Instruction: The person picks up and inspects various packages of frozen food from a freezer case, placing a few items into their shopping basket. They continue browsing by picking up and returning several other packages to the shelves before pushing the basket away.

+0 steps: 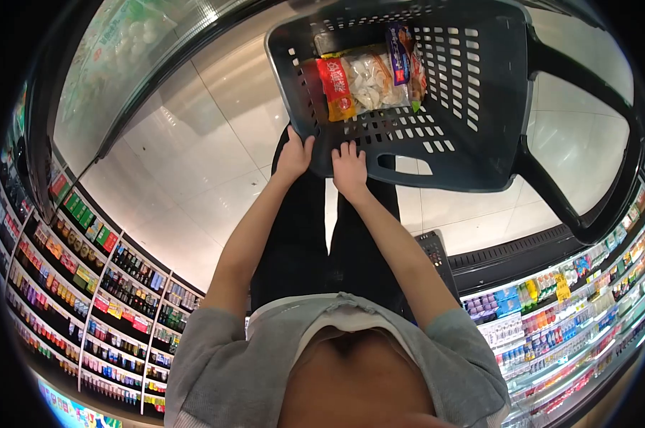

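Note:
A dark grey plastic shopping basket (pixel 437 180) with slotted walls fills the upper middle. My left hand (pixel 294 153) grips its near left corner, the thumb showing and some fingers hidden. Close beside it, my right hand (pixel 349 168) has its fingers hooked over the near rim, left of an oval handle hole. Inside the basket lies a clear bag of white pieces (pixel 369 82) with a red and yellow label. A purple-blue packet (pixel 399 53) lies against the bag, and a smaller red and green packet (pixel 417 78) is partly covered by it.
A long black handle (pixel 618 118) extends from the basket's right side. Stocked shelves (pixel 115 314) curve along the left, with more shelves (pixel 565 321) at right. A glass-fronted case (pixel 108 64) stands at upper left. Pale floor tiles (pixel 201 157) lie below.

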The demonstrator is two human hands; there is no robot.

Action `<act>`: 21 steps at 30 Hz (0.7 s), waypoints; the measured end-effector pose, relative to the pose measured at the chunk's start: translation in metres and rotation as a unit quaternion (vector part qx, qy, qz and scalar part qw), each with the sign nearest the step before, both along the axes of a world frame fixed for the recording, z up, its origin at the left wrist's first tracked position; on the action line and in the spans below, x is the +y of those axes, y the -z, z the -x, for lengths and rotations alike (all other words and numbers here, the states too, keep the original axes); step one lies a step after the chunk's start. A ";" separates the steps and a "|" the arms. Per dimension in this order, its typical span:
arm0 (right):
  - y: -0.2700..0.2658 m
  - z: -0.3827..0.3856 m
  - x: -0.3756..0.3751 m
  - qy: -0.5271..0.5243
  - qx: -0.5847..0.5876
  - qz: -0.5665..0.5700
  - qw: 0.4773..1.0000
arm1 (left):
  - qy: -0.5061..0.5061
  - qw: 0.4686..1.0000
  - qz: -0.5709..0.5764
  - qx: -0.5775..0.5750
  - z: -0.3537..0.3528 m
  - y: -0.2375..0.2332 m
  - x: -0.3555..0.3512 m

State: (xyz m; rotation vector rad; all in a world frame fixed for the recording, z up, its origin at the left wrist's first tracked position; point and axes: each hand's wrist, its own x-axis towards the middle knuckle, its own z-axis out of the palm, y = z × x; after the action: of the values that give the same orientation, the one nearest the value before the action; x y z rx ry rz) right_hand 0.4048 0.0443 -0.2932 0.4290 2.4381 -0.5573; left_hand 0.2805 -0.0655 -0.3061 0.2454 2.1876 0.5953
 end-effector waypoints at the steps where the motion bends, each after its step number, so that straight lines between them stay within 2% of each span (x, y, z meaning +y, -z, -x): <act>1: -0.006 0.003 0.005 -0.001 -0.014 0.014 1.000 | 0.012 0.998 0.054 -0.016 0.002 -0.011 0.009; 4: -0.009 -0.001 0.005 0.012 0.008 0.010 1.000 | 0.046 0.994 0.086 0.048 -0.005 -0.004 0.005; 8: 0.003 -0.015 0.000 -0.008 0.049 -0.031 0.998 | 0.079 0.994 0.045 0.056 -0.003 0.015 -0.007; 9: 0.002 -0.015 0.001 -0.018 0.050 -0.036 0.998 | 0.081 0.992 0.084 0.036 0.002 -0.001 0.005; 12: 0.009 -0.013 0.002 -0.015 0.089 -0.034 0.995 | 0.092 0.991 0.082 0.046 0.007 0.007 0.006; 15: 0.015 -0.013 0.009 -0.007 0.135 0.004 0.991 | 0.095 0.992 0.077 0.034 0.013 0.019 0.007; 18: 0.013 -0.008 0.016 -0.033 0.109 0.028 0.993 | 0.091 0.994 0.061 0.028 0.016 0.020 0.013; 21: 0.019 -0.009 0.014 -0.010 0.149 0.007 0.989 | 0.045 0.999 -0.002 0.014 0.014 0.022 0.016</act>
State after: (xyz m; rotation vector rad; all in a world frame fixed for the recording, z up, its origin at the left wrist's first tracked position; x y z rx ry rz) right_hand 0.4137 0.0580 -0.3120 0.3354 2.7180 -0.6705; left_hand 0.2668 -0.0497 -0.3284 0.3554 2.1902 0.5486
